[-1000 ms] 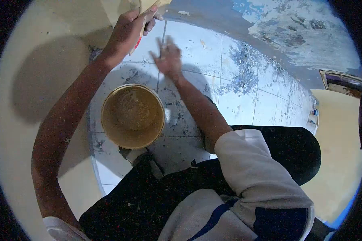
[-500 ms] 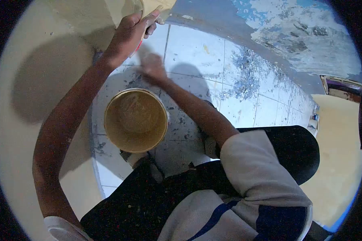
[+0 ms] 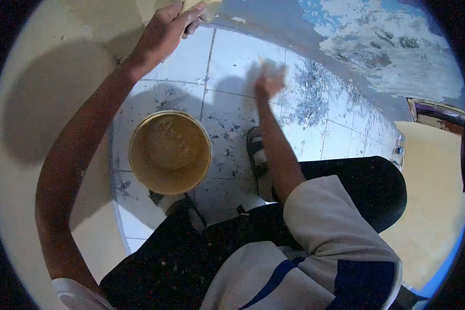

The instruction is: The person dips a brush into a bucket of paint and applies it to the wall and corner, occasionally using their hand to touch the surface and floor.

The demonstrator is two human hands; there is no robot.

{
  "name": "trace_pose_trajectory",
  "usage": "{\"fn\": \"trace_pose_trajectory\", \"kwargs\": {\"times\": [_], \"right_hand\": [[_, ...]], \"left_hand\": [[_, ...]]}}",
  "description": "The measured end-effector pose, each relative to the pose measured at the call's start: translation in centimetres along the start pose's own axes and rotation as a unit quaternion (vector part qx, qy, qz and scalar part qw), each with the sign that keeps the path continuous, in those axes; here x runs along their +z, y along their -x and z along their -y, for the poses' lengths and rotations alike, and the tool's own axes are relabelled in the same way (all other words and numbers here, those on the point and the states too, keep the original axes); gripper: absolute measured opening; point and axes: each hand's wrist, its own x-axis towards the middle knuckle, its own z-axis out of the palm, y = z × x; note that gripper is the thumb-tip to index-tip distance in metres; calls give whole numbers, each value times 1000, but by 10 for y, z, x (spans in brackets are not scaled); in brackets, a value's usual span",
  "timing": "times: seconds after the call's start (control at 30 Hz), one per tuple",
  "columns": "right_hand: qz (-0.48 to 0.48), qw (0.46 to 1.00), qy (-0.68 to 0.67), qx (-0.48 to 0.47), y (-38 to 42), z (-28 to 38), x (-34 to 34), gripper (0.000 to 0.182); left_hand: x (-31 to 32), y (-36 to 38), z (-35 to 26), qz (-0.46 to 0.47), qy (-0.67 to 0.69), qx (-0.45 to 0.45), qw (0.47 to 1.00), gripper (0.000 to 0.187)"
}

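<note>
My left hand (image 3: pixel 165 33) is raised at the top of the view, beside the beige wall. Its fingers are closed round a flat, pale tool (image 3: pixel 194 5) smeared with beige paste; a thin strip of red shows below the palm. My right hand (image 3: pixel 271 82) hangs over the tiled floor, smeared by motion, so its fingers cannot be made out. Below and between my arms stands a round bucket (image 3: pixel 208 155), its inside coated with beige paste.
White floor tiles (image 3: pixel 237 46) carry dark flakes and a heap of grey-blue paint chips (image 3: pixel 312 98). Along the far side runs a blue-grey wall (image 3: pixel 274 18) with peeling patches. My feet, one in a dark sandal (image 3: pixel 256 147), are close to the bucket.
My right hand has swung away from beside my left hand, to the right over the floor. My left hand has shifted slightly up and left, still holding the flat tool.
</note>
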Motion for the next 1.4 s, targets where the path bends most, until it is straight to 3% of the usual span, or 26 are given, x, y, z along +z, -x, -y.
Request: {"fn": "trace_pose_trajectory", "kwargs": {"times": [0.03,0.07,0.13,0.23,0.27,0.3,0.33,0.37,0.4,0.47,0.5,0.57,0.63,0.67,0.73,0.77,0.83,0.93,1.0,1.07,1.1,1.17,1.23,1.3,1.33,1.4], "right_hand": [[-26,982,-181,-54,5,35,-15,30],[-31,928,-353,-115,9,71,-33,15],[271,859,-409,-147,32,145,-68,37],[203,907,-323,-178,32,161,-124,63],[284,893,-321,-139,19,142,-123,77],[273,891,-348,-104,14,121,-100,76],[240,927,-272,-99,9,97,-87,77],[294,914,-279,-8,-2,71,-70,78],[354,914,-187,70,3,43,-32,78],[301,922,-102,222,-8,-4,-7,77],[246,962,7,122,3,-40,16,71],[227,972,20,53,1,-53,28,60],[309,929,-161,127,-18,-19,3,52],[184,969,-165,2,8,5,33,49],[149,968,-122,-159,15,90,16,56],[308,892,-303,-133,-11,118,-35,67],[299,862,-355,-203,-21,136,-67,76],[252,898,-320,-168,-29,108,-41,71],[291,925,-221,-106,-35,58,-4,74],[426,892,-151,7,-56,-12,25,81],[311,928,-192,71,-57,-39,29,80],[295,935,-91,173,-55,-93,69,70],[275,950,16,147,-60,-105,62,65],[236,970,10,60,-59,-74,80,59],[222,974,-52,-10,-51,-51,92,57],[210,917,-318,-118,-56,-2,70,53]], "left_hand": [[-1,0,0,-5,-7,-16,1000,42],[-3,-1,0,-10,-17,-32,999,42],[0,3,-13,-14,-38,-28,999,44],[2,0,-2,-6,-21,-10,1000,46],[0,-2,7,-5,-6,0,1000,47],[-1,0,6,-8,-31,0,999,47],[0,3,3,-9,-54,1,998,46],[1,4,0,-11,-79,4,997,46],[1,4,0,-1,-63,11,998,46],[-3,7,2,14,-35,22,999,46],[-4,6,2,7,-36,8,999,45],[-4,0,5,-8,-34,-24,999,44],[-10,-5,18,-6,-109,52,993,43],[-10,-8,21,-2,-147,92,985,42],[-2,-3,16,9,-51,36,998,41],[1,-1,12,14,-4,8,1000,41],[7,3,7,11,6,-15,1000,41],[4,5,13,12,-12,-34,999,43],[-1,2,26,18,-23,-25,999,45],[-8,-2,41,24,-29,-3,999,47],[-7,-2,39,27,5,9,1000,48],[-3,-4,35,31,72,33,996,49],[-8,-3,38,23,76,39,996,48],[-6,-4,37,23,58,19,998,47],[-3,-3,29,26,36,-6,999,46],[7,0,22,10,25,-39,999,44]]}}
